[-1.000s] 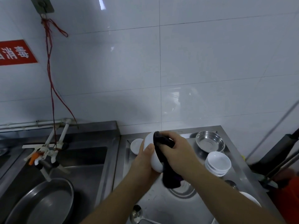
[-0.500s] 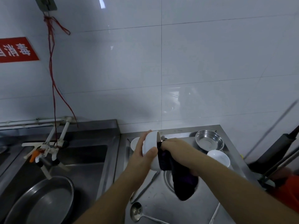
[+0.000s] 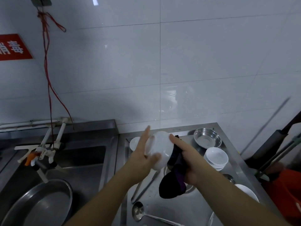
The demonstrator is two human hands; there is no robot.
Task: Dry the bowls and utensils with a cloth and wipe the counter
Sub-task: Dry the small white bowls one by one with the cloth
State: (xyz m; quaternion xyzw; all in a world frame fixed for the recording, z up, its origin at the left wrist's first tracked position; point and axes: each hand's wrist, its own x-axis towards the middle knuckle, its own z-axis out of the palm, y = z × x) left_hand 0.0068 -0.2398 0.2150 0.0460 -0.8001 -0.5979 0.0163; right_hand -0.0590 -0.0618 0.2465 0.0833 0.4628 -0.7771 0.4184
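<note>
A white bowl (image 3: 158, 148) is held above the steel counter (image 3: 184, 207), tipped on its side and blurred by motion. My left hand (image 3: 143, 150) supports it from the left with fingers stretched out and thumb under it. My right hand (image 3: 187, 160) grips a dark cloth (image 3: 175, 176) against the bowl's right side, index finger on the bowl; the cloth hangs down. On the counter lie a stack of white bowls (image 3: 215, 158), a steel bowl (image 3: 207, 140), a small white dish (image 3: 134, 143), a ladle (image 3: 138, 212) and long metal utensils (image 3: 143, 187).
A steel sink (image 3: 78, 162) on the left holds a large metal basin (image 3: 37, 204) under a white tap (image 3: 42, 152). A white plate (image 3: 247, 193) lies at the counter's right edge. Dark handles and an orange object (image 3: 288, 193) stand to the right. Tiled wall behind.
The bowl has turned between my hands. My left fingers have spread out along it, and the cloth has slipped from the bowl's inside to its right side.
</note>
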